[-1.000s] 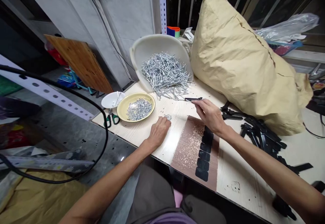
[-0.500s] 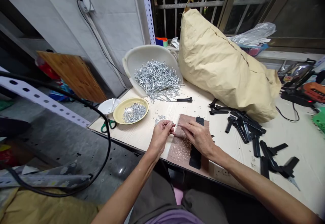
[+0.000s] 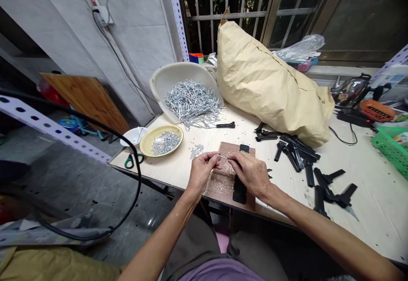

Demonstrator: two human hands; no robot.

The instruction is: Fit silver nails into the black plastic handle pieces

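Observation:
My left hand [image 3: 204, 171] is closed in a pinch over the near edge of the table. A thin silvery metal pin [image 3: 224, 157] runs from its fingertips to those of my right hand [image 3: 251, 172], which is also closed on it. Any small part at the pin's ends is hidden by the fingers. Both hands are above a brown board [image 3: 219, 185] with a scuffed, speckled surface and a black strip [image 3: 239, 191] on it. Just left of the hands lies a small heap of tiny metal rings [image 3: 196, 150]. A dark tip [image 3: 270, 173] pokes out beyond my right hand.
Many metal pins [image 3: 193, 102] fill a tilted white basin [image 3: 161, 81]. Small metal parts lie in a yellow dish [image 3: 145, 147], near green-handled scissors [image 3: 129, 162] and a white bowl [image 3: 127, 136]. Black plastic pieces [image 3: 296, 157] and a big paper sack [image 3: 270, 77] occupy the right side.
The view has shifted slightly, so the table's things sit further left. Both hands keep hold of the pin, and more of it shows between the fingertips now.

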